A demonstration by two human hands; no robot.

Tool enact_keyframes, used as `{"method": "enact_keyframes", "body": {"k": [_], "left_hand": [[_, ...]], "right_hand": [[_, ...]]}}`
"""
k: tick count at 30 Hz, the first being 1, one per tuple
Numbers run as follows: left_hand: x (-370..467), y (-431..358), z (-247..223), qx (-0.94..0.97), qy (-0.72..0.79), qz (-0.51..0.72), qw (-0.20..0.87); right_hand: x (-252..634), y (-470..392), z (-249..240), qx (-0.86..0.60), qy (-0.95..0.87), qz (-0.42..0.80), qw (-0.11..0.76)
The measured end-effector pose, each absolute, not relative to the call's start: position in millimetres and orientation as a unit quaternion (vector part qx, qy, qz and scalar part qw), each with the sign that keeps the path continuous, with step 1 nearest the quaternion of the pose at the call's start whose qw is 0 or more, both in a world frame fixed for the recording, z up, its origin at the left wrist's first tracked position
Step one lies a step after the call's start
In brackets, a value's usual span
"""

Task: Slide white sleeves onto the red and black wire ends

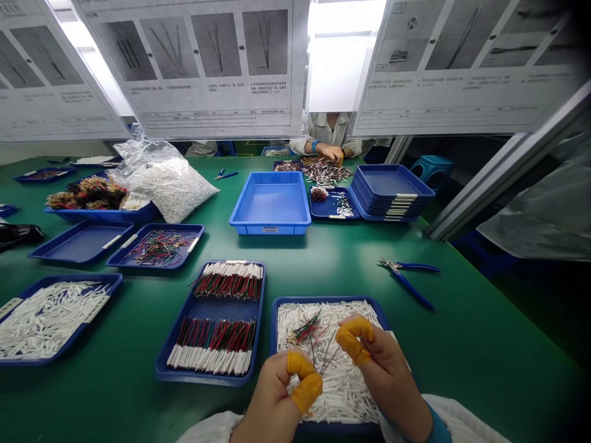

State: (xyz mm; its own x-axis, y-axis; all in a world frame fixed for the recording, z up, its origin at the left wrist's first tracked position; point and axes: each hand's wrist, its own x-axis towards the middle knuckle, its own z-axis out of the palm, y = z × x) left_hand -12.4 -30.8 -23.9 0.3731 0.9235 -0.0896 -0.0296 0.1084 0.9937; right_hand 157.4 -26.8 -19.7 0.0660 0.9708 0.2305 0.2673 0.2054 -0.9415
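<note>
I see thin wires (330, 359) fanning forward from the pinched fingertips of the left hand (287, 386), the nearer | long axis: one slants rightward toward the right hand (385, 364), fingers curled; I can't tell its hold | white tubes (342, 392) beneath both | hands angled inward

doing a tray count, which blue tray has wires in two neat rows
The blue tray just left of the left hand: its wires lie in two rows; no other tray shows such rows.
</note>
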Motion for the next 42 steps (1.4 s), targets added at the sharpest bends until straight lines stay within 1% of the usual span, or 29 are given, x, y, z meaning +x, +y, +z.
{"method": "enact_keyframes", "body": {"k": [2, 4, 10, 12, 15, 17, 20, 25, 29, 32, 35, 39, 42], "left_hand": [[-13, -31, -24, 0.561, 0.396, 0.382, 0.618], [-13, -31, -24, 0.555, 0.4, 0.38, 0.623], [-11, -33, -24, 0.528, 0.432, 0.364, 0.634], [-10, -34, -22, 0.537, 0.424, 0.358, 0.635], [-8, -35, -17, 0.566, 0.405, 0.34, 0.632], [-8, -34, -13, 0.603, 0.388, 0.332, 0.612], [-9, -32, -12, 0.645, 0.375, 0.334, 0.577], [-10, -34, -18, 0.663, 0.393, 0.309, 0.558], [-8, -36, -18, 0.71, 0.402, 0.316, 0.484], [-7, -35, -14, 0.744, 0.389, 0.319, 0.44], [-7, -33, -12, 0.766, 0.357, 0.317, 0.431], [-8, -34, -18, 0.77, 0.346, 0.331, 0.422], [-9, -36, -22, 0.747, 0.365, 0.346, 0.435]], "right_hand": [[159, -26, -21, -0.53, -0.594, 0.332, 0.506], [160, -24, -20, -0.527, -0.594, 0.348, 0.498], [159, -20, -10, -0.477, -0.567, 0.488, 0.461], [158, -22, -8, -0.445, -0.586, 0.489, 0.468], [157, -24, -7, -0.424, -0.612, 0.449, 0.495], [157, -25, -9, -0.427, -0.6, 0.439, 0.515], [159, -23, -11, -0.423, -0.58, 0.462, 0.521], [162, -22, -6, -0.421, -0.59, 0.511, 0.462], [160, -25, 1, -0.419, -0.615, 0.507, 0.435], [156, -26, 1, -0.392, -0.644, 0.48, 0.449], [153, -27, -3, -0.39, -0.644, 0.443, 0.487], [159, -23, -7, -0.423, -0.603, 0.433, 0.519], [172, -17, -4, -0.498, -0.53, 0.436, 0.531]]}}
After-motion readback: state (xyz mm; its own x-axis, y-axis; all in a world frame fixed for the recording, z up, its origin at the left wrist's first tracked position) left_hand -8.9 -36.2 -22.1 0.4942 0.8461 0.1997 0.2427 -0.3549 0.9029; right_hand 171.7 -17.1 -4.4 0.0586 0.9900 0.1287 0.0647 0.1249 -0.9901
